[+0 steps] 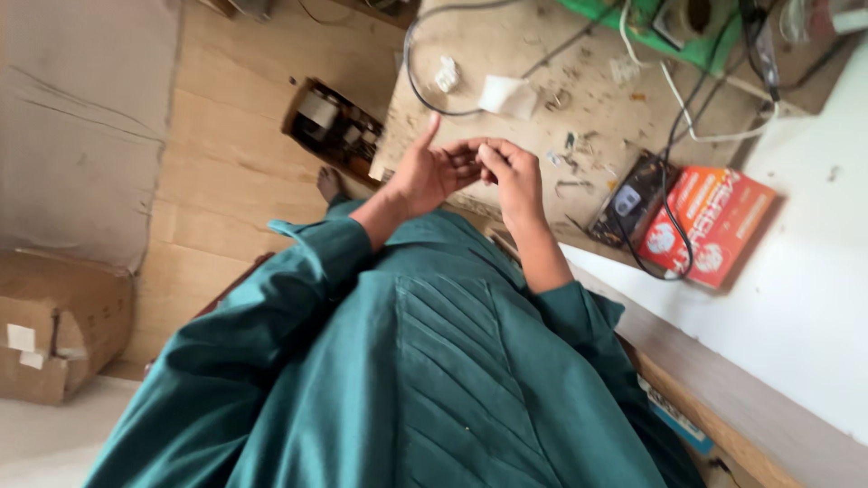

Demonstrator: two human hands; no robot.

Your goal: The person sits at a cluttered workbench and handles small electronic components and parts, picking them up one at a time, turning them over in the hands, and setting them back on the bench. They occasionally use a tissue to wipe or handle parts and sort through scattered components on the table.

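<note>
My left hand (427, 170) and my right hand (511, 172) meet in front of my chest, above the near edge of a worn wooden workbench (506, 54). The fingertips of both hands pinch together around something very small and dark; what it is I cannot tell. The left forefinger points up. Teal sleeves cover both forearms. A black cable (425, 90) loops on the bench just beyond the hands, and a crumpled white paper (508, 94) lies past it.
An orange box (710, 226) and a small dark device (628, 201) lie on the bench at right, with wires across them. A green board (651, 27) sits at the far edge. On the wooden floor stand a crate of parts (330, 122) and a cardboard box (54, 330).
</note>
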